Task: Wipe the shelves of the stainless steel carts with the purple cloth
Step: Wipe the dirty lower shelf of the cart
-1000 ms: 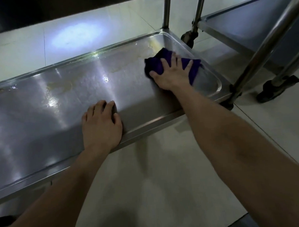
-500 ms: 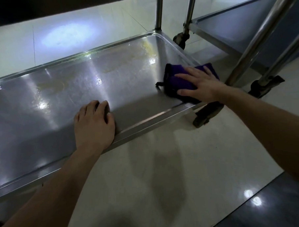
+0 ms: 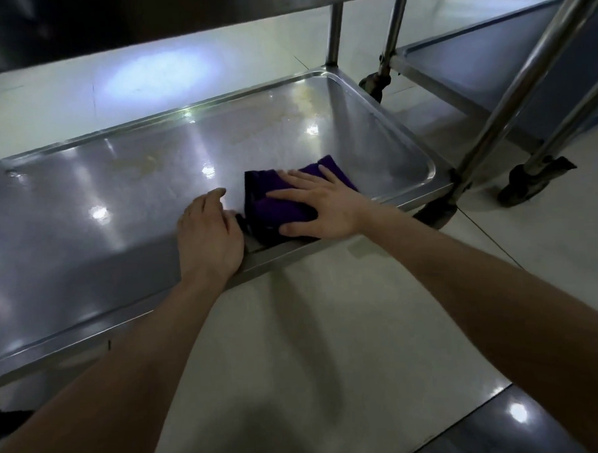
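While the left hand stays planted on the near rim of the shelf, fingers loosely bent and holding nothing, the right hand has dragged the purple cloth from the far right corner, back to the near rim and then leftward. The cloth now lies just beside the left hand, at its 3 o'clock. The right hand lies flat on it with fingers spread, pressing rather than gripping. That pass probably finishes the right end of this shelf. Yellowish residue towards 12 o'clock from the cloth and a second patch towards 10 o'clock look unwiped, and so does the long left stretch. The neighbouring cart at 2 o'clock is yet to be done. No brand, label or writing can be read anywhere.
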{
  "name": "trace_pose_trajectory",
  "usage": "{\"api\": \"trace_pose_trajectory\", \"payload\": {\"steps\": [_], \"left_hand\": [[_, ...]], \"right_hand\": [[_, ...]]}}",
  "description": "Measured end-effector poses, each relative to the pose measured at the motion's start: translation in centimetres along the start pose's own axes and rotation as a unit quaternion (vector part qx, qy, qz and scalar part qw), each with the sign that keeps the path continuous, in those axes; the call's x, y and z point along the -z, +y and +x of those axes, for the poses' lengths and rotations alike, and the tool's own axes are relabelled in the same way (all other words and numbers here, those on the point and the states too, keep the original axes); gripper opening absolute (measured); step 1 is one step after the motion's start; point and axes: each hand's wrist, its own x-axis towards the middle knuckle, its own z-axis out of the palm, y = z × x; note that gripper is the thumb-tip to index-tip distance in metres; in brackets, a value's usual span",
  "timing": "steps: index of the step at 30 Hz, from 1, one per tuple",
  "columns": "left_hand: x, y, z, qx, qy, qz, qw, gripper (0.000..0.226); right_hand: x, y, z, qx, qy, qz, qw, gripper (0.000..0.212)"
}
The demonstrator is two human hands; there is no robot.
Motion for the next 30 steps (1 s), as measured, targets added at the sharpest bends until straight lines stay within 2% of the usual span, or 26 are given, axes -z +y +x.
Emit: {"api": "trace_pose_trajectory", "payload": {"steps": [2, 6, 11, 14, 17, 21, 24, 27, 30], "left_hand": [[1.3, -1.4, -0.8, -0.021, 0.020, -0.016, 0.999, 0.039], [5.4, -8.7, -2.1, -0.066, 0.034, 0.105, 0.992, 0.030], [10.1, -18.0, -3.5, -0.027, 0.040, 0.195, 0.980, 0.038], [10.1, -19.2, -4.5, 0.046, 0.027, 0.162, 0.985, 0.051], [9.7, -18.8, -4.7, 0.049, 0.039, 0.136, 0.989, 0.052], [9.6, -19.1, -4.9, 0.042, 0.109, 0.120, 0.986, 0.044], [9.6, -19.0, -5.1, 0.049, 0.126, 0.069, 0.988, 0.038], [11.0, -20.5, -5.3, 0.052, 0.125, 0.051, 0.989, 0.031], [13.3, -24.3, -6.1, 0.078, 0.098, 0.144, 0.982, 0.035]], "right_hand": [[0.1, 1.1, -1.0, -0.010, 0.009, 0.006, 1.000, 0.085], [-0.1, 1.7, 0.3, -0.082, 0.001, 0.003, 0.997, 0.094], [-0.5, 0.7, 6.1, -0.191, 0.050, -0.011, 0.980, 0.101], [-1.4, -2.7, 10.7, -0.223, 0.050, -0.028, 0.973, 0.104], [-2.2, -8.7, 14.1, -0.171, 0.012, -0.039, 0.984, 0.101], [-5.1, -16.5, 13.1, 0.018, -0.034, -0.056, 0.998, 0.093], [-5.9, -17.0, 9.5, 0.144, -0.044, -0.028, 0.988, 0.086], [-4.5, -15.1, 7.9, 0.155, -0.057, 0.012, 0.986, 0.084], [-3.9, -14.2, 8.8, 0.114, -0.057, 0.001, 0.992, 0.087]]}}
